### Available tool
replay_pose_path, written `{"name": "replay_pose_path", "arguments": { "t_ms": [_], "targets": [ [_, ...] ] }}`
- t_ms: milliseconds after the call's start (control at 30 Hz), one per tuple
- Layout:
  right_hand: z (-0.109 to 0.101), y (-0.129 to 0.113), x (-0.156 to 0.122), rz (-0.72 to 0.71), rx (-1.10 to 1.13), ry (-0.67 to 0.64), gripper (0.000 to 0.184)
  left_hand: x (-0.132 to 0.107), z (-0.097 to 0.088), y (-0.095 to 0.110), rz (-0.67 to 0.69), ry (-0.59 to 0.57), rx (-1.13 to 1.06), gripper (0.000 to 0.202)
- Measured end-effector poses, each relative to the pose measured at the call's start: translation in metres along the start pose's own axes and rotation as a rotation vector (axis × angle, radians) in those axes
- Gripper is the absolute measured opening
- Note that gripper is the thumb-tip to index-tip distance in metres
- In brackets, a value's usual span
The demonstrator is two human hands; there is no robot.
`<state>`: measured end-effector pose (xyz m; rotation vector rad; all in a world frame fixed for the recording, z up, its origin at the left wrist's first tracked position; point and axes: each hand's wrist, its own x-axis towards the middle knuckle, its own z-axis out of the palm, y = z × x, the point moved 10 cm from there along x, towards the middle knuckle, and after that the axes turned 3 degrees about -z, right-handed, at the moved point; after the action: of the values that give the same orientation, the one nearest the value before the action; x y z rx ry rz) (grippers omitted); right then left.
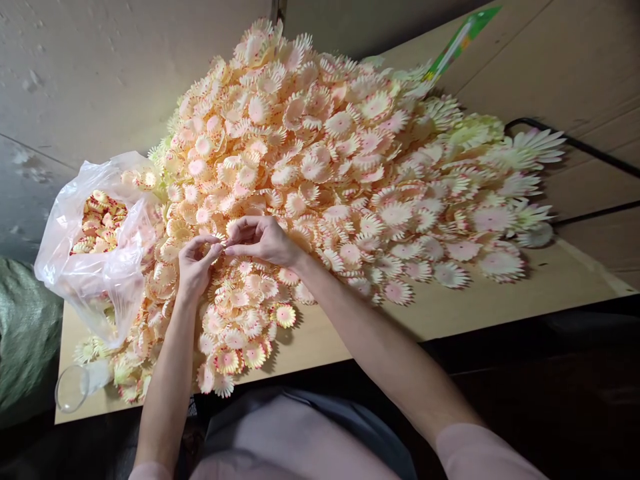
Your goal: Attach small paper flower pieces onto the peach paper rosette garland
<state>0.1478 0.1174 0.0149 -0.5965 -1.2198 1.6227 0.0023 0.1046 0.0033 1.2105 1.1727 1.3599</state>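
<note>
A large heap of artificial flower petal discs (315, 163), cream with pink centres and reddish tips, spreads over the table. Over the near left part of the heap my left hand (197, 263) is closed, thumb and forefinger pinched at a small pale petal piece (223, 241). My right hand (263, 241) meets it from the right, its thumb and fingers also pinched at that piece. The fingers hide most of it, so its exact shape does not show. More loose petal discs (237, 320) lie just below the hands.
A clear plastic bag (123, 267) with small red-tipped petal pieces stands left of the heap. A transparent cup (73, 389) lies near the table's front left corner. A green packet (460, 43) sticks up at the back right. A green sack (27, 333) is at far left.
</note>
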Motion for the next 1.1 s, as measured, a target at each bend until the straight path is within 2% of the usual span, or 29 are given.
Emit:
{"name": "replay_pose_path", "arguments": {
  "t_ms": [700, 967, 1100],
  "targets": [
    [-0.0025, -0.0003, -0.0024, 0.004, -0.020, 0.024, 0.038, -0.0027, 0.0008, 0.0019, 0.007, 0.010, 0.019, 0.023],
    [-0.0039, 0.0011, -0.0013, -0.007, -0.018, 0.025, 0.035, -0.0012, 0.0029, -0.0011, -0.014, -0.013, -0.002, 0.022],
    [-0.0042, 0.0014, -0.0015, 0.002, -0.009, 0.034, 0.034, -0.0030, 0.0060, 0.0043, 0.015, -0.009, 0.035, 0.022]
  ]
}}
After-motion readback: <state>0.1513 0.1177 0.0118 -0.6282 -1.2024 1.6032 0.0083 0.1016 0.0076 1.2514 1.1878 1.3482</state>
